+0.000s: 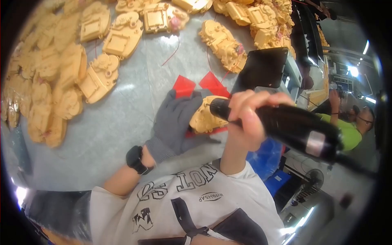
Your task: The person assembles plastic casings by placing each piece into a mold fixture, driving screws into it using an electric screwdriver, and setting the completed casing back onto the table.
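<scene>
Head view: your gloved left hand (173,116) clasps the yellow housing (201,121) on the tabletop's (143,102) near right, your right hand (250,118) grips the black power tool (286,124); best brace the housing firmly, tool square to it.

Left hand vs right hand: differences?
The left hand wears a gray glove; the right hand is bare.
The left hand rests against a tan casing; the right hand grips a black handheld tool.
The left hand has a black watch at its wrist; the right hand shows none.
Shared: both are close to the same casing.
</scene>
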